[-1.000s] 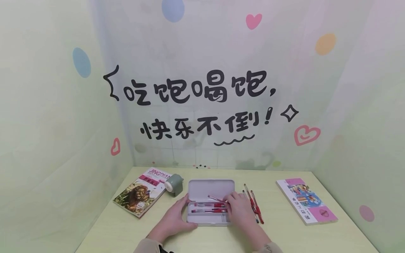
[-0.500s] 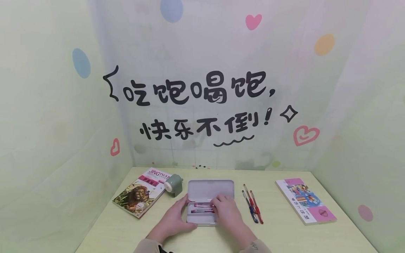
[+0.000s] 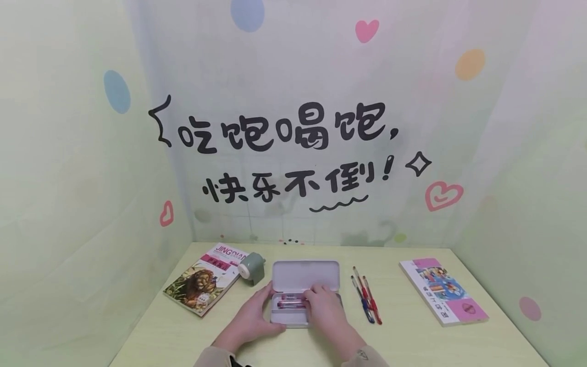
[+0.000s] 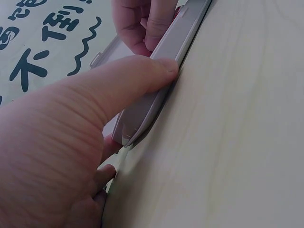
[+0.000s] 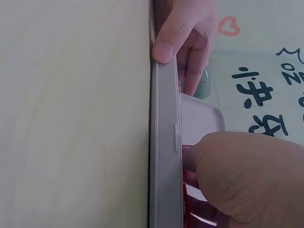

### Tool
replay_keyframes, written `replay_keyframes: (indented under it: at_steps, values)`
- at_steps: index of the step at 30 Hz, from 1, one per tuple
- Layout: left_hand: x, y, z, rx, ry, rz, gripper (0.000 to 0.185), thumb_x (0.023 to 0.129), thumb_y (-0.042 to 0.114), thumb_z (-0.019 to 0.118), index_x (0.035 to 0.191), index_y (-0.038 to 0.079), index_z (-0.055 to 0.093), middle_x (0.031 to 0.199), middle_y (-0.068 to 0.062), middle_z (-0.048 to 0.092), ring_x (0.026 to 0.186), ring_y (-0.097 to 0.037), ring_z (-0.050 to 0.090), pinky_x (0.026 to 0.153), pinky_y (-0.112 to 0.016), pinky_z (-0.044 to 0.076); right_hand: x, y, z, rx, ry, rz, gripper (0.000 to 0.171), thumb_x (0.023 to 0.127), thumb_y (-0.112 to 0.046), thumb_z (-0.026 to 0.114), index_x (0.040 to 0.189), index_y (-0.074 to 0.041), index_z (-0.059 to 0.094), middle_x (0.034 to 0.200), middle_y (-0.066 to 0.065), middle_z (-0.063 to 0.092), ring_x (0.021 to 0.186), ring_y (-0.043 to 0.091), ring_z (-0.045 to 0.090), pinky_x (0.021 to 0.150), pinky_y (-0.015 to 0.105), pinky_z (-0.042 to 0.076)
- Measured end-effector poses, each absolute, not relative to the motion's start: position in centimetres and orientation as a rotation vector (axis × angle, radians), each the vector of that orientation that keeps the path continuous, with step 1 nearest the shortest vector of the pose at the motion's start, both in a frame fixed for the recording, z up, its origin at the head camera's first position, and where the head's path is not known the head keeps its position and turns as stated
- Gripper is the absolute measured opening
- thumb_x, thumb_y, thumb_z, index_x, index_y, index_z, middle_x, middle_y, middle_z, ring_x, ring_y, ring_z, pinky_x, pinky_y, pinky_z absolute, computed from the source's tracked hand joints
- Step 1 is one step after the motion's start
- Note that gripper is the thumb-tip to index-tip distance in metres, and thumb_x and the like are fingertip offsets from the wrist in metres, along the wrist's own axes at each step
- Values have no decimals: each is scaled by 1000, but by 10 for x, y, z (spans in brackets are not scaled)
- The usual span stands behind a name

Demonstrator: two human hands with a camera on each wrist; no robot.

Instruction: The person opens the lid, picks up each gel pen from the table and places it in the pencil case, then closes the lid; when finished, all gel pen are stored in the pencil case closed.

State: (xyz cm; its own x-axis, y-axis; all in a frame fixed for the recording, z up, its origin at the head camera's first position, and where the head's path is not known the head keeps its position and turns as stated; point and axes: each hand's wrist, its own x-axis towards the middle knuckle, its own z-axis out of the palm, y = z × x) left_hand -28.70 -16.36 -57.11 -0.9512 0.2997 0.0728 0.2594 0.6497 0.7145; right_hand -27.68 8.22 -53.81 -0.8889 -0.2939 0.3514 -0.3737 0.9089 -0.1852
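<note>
Lower centre | my left grip [image 3: 252,318] clasped the pale rectangular hinged box [image 3: 290,318] | right grip [image 3: 327,311] over slim red pens [image 3: 291,305], pinch unclear | box seemed light, stiff, best held at ends

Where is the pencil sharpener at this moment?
In the head view, the pencil sharpener stands left of the open pencil case, beside the left book.

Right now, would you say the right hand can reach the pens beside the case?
Probably yes: the pens lie uncovered right of the case, with nothing tall between them and the right hand.
</note>
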Motion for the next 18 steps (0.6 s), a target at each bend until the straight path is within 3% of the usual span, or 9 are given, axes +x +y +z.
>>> replay_keyframes:
  at_steps: [11, 18]
  values:
    - [-289, -163, -575, 470, 2795, 1224, 136, 70, 58, 98, 175, 10, 27, 177, -18, 41, 164, -48, 36, 133, -73, 31, -274, 100, -540, 446, -2744, 574, 9, 99, -20, 78, 108, -19, 80, 109, -1, 73, 106, 22, 68, 101, 50, 63]
    - [-290, -164, -575, 459, 2798, 1220, 136, 70, 58, 98, 176, 11, 26, 178, -19, 38, 164, -48, 36, 133, -73, 30, -272, 123, -539, 363, -2676, 636, 5, 99, -18, 79, 103, -20, 79, 106, -3, 72, 102, 19, 66, 94, 47, 64]
